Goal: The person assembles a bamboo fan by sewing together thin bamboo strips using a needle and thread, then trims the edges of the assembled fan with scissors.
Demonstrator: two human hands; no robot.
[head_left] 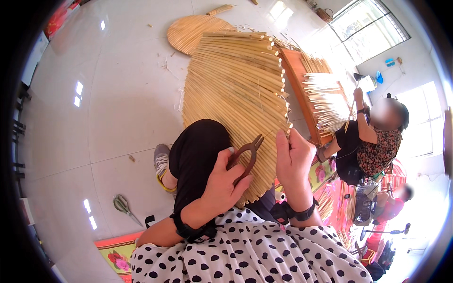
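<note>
Across my lap lies a stiff mat of straw-coloured reed stalks (231, 80), its cut stalk ends lined up along the right edge. My left hand (221, 181) is closed round the looped handles of rusty pincers (252, 150), whose jaws point up and right over the stalks. At the mat's right edge, my right hand (295, 158) is closed, thumb against fingers, by the last stalk ends. What it grips there is too small to make out; a thin strand runs near it along the edge.
A round reed mat (181, 35) lies on the tiled floor beyond. Green-handled scissors (123, 205) lie at left. On the right, light stalks cover a wooden board (302, 87), where a person (377, 137) holds a stalk. Another person (389, 207) sits farther off. Floral matting (115, 259) lies below.
</note>
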